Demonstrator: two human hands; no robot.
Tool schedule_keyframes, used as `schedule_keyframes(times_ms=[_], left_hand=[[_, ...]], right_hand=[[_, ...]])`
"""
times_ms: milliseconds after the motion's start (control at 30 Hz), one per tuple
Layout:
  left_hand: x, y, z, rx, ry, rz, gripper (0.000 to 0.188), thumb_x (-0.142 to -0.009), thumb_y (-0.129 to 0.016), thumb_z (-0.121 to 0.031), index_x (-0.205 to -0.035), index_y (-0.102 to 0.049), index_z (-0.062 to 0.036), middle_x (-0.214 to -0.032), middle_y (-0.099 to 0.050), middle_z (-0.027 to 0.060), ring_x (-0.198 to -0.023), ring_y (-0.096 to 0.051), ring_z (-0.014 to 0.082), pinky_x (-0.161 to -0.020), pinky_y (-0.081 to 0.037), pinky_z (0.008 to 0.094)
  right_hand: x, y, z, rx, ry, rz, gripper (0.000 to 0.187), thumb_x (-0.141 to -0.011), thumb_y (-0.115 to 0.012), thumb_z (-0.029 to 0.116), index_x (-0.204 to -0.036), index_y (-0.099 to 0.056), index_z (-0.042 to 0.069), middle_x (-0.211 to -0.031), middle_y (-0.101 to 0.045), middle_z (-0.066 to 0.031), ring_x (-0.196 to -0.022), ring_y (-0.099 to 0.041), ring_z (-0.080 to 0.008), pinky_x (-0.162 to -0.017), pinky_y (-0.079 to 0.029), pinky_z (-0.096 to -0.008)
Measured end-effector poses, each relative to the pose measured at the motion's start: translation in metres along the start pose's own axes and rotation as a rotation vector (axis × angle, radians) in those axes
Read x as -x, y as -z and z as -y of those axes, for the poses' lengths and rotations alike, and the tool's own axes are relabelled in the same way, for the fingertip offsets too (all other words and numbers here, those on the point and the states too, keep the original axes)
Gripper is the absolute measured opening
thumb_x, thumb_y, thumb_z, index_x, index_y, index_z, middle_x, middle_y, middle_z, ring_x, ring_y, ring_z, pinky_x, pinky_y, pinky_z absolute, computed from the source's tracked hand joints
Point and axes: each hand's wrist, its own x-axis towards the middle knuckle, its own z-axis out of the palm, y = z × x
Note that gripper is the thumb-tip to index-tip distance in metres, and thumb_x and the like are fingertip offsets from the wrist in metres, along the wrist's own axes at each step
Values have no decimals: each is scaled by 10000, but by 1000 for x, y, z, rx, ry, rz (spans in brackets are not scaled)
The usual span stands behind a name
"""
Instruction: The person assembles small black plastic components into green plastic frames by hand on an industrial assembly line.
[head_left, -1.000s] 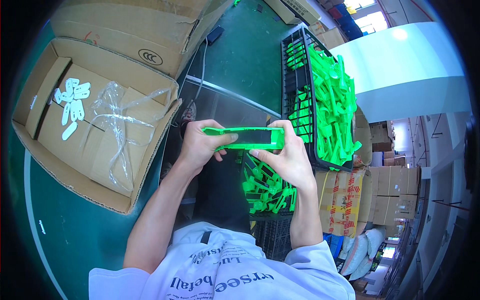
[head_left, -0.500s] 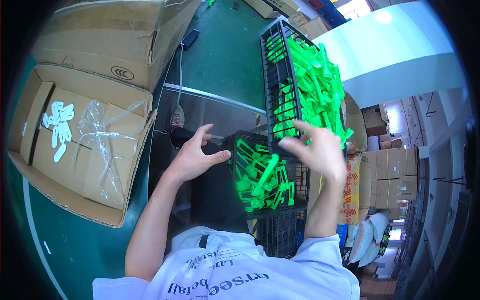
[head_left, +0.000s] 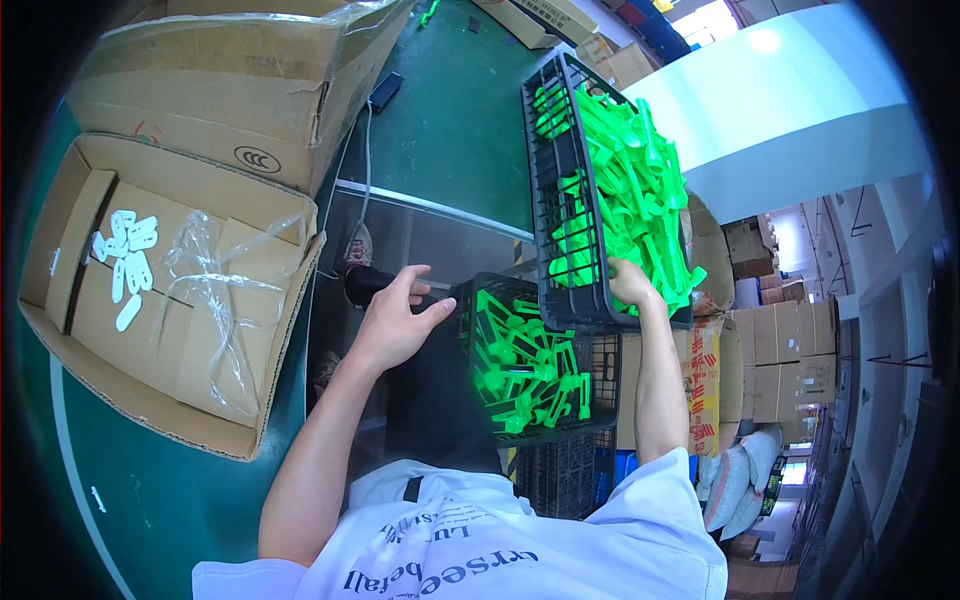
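Observation:
My right hand reaches over the near end of the upper black crate, among a heap of long green plastic pieces. Its fingers curl down into them; the fingertips are hidden, so what they grip does not show. Apart from it, my left hand is held in the air with thumb and fingers spread, holding nothing. Beside that hand, lower down, a second black crate contains several green plastic frame-like pieces, lying in a jumble.
At the left, a shallow cardboard tray with white oval pieces and clear plastic wrap lies on the green table. Behind it stands a large carton. Another person's shoe shows beneath. Stacked cartons stand at right.
My right hand has moved from above the lower crate into the green pieces of the upper crate. A green piece seen over the lower crate now lies among the others. My left hand stays spread.

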Motion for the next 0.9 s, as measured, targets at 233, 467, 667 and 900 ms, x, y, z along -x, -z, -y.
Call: schedule_keyframes(times_ms=[233,467,667,900], left_hand=[[3,2,-7,19,53,1,593,-854,-698,-296,-1318,-482,5,-1190,-615,223,-1114,-607,268,-961,-467,381],[1,0,-4,34,21,-26,594,-849,-696,-315,-1304,-490,7,-1147,-633,223,-1067,-630,284,-931,-483,387],[-1,-1,-1,42,15,-24,611,-848,-691,-349,-1301,-490,7,-1146,-635,230,-1058,-634,309,-918,-491,396],[2,1,-7,55,15,-16,587,-869,-671,-352,-1291,-493,14,-1129,-644,223,-1056,-635,296,-910,-493,386]], right_hand=[[5,-3,3,-233,-98,-230,468,-764,-773,358,-1000,-573,6,-841,-639,-167,-815,-623,-300,-737,-474,-402],[2,0,-16,-574,-201,-333,413,-808,-756,372,-695,-613,2,-623,-548,-36,-609,-494,-130,-596,-409,-327],[6,1,-4,-578,-135,-410,432,-792,-757,409,-738,-646,-5,-671,-569,-27,-617,-484,-136,-590,-396,-338],[3,7,-24,-740,-306,-908,427,-905,-596,373,-832,-623,-46,-766,-636,-125,-760,-589,-215,-723,-439,-354]])
